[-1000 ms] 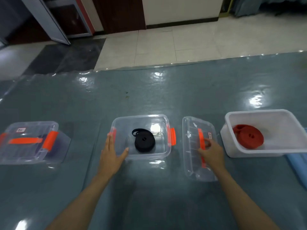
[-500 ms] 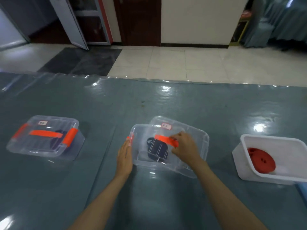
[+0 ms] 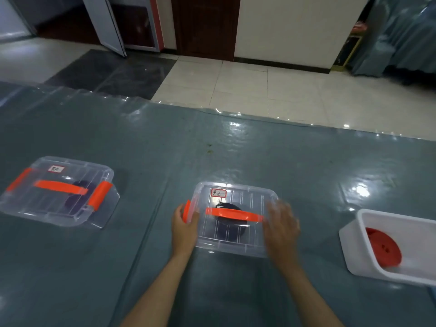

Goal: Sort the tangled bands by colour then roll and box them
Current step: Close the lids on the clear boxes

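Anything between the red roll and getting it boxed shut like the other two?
Nothing lies over the red roll; its white tub is open-topped. No lid for it is in view. Both hands are at the middle box.

1. The grey-green table under clear plastic sheeting (image 3: 271, 161) lies open across its whole far half; nothing stands there.
2. The lidded clear plastic box with orange clips holding a black roll (image 3: 232, 218) sits at centre; the left hand (image 3: 185, 226) holds its left clip and the right hand (image 3: 280, 226) covers its right end, blocking both flanks.
3. A wide bare lane separates it from the second lidded clear box with orange clips (image 3: 59, 192) at left.
4. A narrower bare gap lies between the right hand and the open white plastic tub holding a red roll (image 3: 354, 251) at right.
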{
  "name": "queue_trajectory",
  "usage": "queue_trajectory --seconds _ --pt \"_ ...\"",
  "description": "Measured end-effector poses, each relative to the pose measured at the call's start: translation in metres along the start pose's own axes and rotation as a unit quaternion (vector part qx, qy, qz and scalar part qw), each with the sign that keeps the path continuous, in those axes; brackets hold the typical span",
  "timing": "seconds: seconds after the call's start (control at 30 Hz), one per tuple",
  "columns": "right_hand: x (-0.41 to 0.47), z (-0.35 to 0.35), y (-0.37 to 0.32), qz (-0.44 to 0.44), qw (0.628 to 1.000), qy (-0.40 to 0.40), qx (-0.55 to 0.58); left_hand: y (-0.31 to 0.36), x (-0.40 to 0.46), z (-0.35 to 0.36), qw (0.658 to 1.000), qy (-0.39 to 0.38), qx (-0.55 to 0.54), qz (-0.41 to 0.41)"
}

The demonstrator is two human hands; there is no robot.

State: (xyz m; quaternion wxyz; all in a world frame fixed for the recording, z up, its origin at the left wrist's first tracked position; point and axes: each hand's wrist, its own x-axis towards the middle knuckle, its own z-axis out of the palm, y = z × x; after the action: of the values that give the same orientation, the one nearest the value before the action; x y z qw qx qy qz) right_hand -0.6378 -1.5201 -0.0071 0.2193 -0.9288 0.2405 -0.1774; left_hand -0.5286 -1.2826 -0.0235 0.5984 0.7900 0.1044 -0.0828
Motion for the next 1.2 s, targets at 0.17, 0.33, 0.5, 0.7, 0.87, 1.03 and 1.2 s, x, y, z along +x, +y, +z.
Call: queue_trajectory --seconds 0.17,0.33,0.5,0.7,0.87,1.03,1.2 --pt "-0.007 -0.005 0.016 0.259 0.936 -0.062 0.230 0.001 -0.003 0.001 0.997 0.013 -0.066 -0.031" --pt "-0.014 -0.001 0.005 0.221 0.953 0.075 0.195 0.006 -0.010 0.001 0.997 0.056 -0.031 0.040" --pt "-0.010 0.001 0.002 0.191 0.964 0.088 0.161 0.009 -0.012 0.003 0.994 0.061 0.004 0.094" --pt "-0.015 -0.015 0.001 0.157 0.981 0.003 0.117 0.020 -0.017 -0.011 0.973 0.012 0.188 0.131" --pt "-0.039 -0.047 0.015 0.098 0.987 -0.088 0.097 0.030 -0.027 -0.037 0.882 -0.119 0.399 0.219" --pt "-0.094 -0.084 0.033 0.110 0.993 -0.039 0.030 0.038 -0.077 -0.035 0.805 -0.115 0.457 0.361" --pt "-0.132 -0.115 0.057 0.073 0.992 -0.063 -0.085 0.035 -0.133 0.000 0.770 -0.184 0.474 0.385"
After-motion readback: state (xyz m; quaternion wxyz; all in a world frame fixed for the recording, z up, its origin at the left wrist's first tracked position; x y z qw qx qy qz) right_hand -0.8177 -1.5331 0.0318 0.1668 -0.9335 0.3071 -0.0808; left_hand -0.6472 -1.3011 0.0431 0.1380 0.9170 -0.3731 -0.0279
